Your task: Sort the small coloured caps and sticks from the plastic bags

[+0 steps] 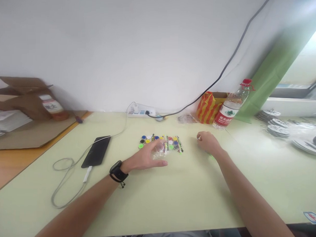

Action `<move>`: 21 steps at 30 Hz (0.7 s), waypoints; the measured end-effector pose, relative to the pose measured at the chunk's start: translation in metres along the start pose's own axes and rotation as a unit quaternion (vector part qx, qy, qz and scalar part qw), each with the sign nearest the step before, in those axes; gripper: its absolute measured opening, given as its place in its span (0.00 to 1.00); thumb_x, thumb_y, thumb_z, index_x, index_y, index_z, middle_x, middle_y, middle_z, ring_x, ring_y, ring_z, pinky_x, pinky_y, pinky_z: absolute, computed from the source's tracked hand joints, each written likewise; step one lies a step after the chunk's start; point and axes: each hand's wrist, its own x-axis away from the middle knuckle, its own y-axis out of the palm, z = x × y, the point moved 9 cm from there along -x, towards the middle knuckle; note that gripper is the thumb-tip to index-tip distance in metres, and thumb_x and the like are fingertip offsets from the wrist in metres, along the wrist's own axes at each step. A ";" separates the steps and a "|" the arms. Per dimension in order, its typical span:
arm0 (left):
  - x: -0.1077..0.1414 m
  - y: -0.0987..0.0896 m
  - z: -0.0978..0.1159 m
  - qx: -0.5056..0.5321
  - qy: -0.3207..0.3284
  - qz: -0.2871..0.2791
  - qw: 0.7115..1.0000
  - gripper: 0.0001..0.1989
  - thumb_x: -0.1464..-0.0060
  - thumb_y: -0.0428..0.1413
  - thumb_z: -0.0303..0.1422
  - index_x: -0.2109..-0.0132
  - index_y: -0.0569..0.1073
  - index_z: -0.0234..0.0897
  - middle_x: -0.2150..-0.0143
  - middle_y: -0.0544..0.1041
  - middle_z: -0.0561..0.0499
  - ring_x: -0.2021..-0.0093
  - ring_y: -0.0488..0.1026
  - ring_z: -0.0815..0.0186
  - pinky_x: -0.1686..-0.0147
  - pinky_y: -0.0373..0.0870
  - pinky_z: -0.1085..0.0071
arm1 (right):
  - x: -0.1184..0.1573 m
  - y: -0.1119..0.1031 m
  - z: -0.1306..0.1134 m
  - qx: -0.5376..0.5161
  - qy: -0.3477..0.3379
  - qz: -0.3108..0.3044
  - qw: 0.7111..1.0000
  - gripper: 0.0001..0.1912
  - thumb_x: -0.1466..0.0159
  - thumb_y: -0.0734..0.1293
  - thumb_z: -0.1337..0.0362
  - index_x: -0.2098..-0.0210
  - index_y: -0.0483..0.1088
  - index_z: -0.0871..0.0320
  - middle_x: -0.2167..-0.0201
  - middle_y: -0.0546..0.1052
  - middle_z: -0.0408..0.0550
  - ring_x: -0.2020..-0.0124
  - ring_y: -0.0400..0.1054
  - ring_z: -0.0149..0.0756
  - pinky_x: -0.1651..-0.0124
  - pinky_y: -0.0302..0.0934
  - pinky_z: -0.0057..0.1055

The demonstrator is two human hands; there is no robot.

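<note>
On the table, small round pieces [143, 141] in green, black, yellow, blue and white lie in rows, with thin coloured sticks [181, 144] at the right end. My left hand [145, 156], a black watch on its wrist, is over their near side. Its thumb stretches away from the fingers, and crinkled clear plastic [159, 152] shows in the gap between them. To the right of the pieces, my right hand [208, 142] is closed with curled fingers. A tiny pale spot shows at its fingertips, and a bit of green shows beneath; what it holds is hidden.
A black phone [96, 152] with a white cable lies left. Against the wall are a power strip [141, 111], a striped bag [207, 108] and a large water bottle [229, 109]. Stacked white discs [278, 130] stand right; a cardboard box [25, 91] and another bottle [53, 108] stand left.
</note>
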 end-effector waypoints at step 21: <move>-0.001 0.014 0.003 0.113 -0.023 -0.068 0.991 0.33 0.40 0.61 0.47 0.32 0.65 0.44 0.41 0.73 0.43 0.40 0.69 0.52 0.41 0.67 0.56 | 0.070 -0.063 -0.118 -0.366 -0.225 0.080 0.899 0.12 0.35 0.71 0.51 0.60 0.79 0.52 0.67 0.80 0.48 0.68 0.70 0.40 0.65 0.64 0.37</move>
